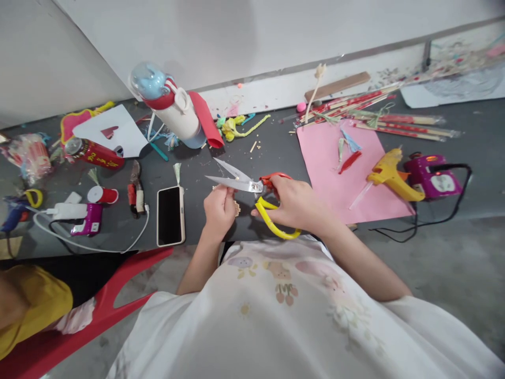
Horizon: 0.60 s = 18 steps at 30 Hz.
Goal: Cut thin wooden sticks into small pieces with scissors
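Observation:
My right hand [294,205] grips a pair of scissors [236,183] by its handles, one orange and one yellow. The blades are spread and point left, passing over my left hand [220,208]. That hand is closed, thumb and fingers pressed together on a small tan, beaded-looking piece [237,209]. Most of this piece is hidden behind the fingers, so its kind is unclear. A phone [170,216] lies left of my left hand, with a pale tassel [177,172] just above it. On the right, a pink sheet [319,152] carries small tassels [349,152] and a yellow glue gun [389,173].
Behind stand a white bottle [177,116] and a red roll [205,121]. A red can [94,152], pliers [136,189], a thread spool [103,195] and a white cable [138,239] lie left. Wrapped sticks [398,126] and a purple power block [434,179] are right. Another person's yellow garment [43,300] shows lower left.

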### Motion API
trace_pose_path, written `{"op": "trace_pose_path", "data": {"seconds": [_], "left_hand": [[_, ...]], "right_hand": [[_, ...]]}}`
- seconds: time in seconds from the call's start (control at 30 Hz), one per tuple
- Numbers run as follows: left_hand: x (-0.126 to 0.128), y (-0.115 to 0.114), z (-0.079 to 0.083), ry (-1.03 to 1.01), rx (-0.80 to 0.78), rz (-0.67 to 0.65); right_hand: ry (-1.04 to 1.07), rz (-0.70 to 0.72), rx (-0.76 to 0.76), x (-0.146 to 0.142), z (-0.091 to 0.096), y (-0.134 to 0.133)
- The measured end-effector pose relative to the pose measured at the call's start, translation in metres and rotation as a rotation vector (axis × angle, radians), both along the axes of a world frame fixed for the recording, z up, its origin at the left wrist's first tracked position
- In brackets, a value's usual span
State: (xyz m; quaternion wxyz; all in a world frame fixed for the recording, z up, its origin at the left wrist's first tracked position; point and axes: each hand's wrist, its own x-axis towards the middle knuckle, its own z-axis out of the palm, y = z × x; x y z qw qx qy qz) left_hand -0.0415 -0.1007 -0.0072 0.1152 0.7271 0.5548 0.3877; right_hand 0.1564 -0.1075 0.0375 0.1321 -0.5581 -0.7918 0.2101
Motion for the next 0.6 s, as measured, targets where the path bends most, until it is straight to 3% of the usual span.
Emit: {"op": "trace_pose_path", "data": {"seconds": [0.33,0.6], "left_hand": [[-0.006,-0.003,0.015,-0.036,-0.128,-0.116],[-0.009,-0.001,0.012,-0.099,-0.227,-0.174]], "right_hand": [[0.090,0.068,0.099,0.004,-0.012,-0.001],[0.021,0.047,0.003,0.005,-0.006,0.001]]}}
